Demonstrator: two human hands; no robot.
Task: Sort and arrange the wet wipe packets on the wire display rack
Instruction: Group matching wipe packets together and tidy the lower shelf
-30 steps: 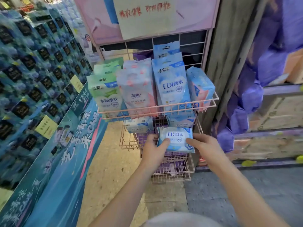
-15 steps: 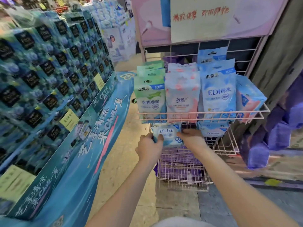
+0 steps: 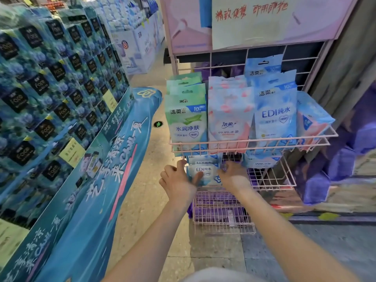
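Note:
A pink wire display rack (image 3: pixel 252 141) holds upright wet wipe packets on its top shelf: green ones (image 3: pixel 186 119), pink ones (image 3: pixel 228 119) and blue EDI ones (image 3: pixel 275 117). On the left of the middle shelf lies a small blue EDI packet (image 3: pixel 205 174), in front of another like it. My left hand (image 3: pixel 179 182) grips its left edge with the thumb across its front. My right hand (image 3: pixel 234 176) holds its right edge. More blue packets (image 3: pixel 261 160) sit at the right of that shelf.
A teal promotional stand (image 3: pixel 105 159) with stacked blue tissue packs (image 3: pixel 40 88) runs along the left. The rack's bottom basket (image 3: pixel 221 212) holds purple packs. Purple goods (image 3: pixel 325 180) and a wooden wall (image 3: pixel 341 64) are at the right. A pink sign (image 3: pixel 254 19) tops the rack.
Both hands carried the small EDI packet up and left from in front of the lower baskets into the left of the middle shelf. The camera swung left.

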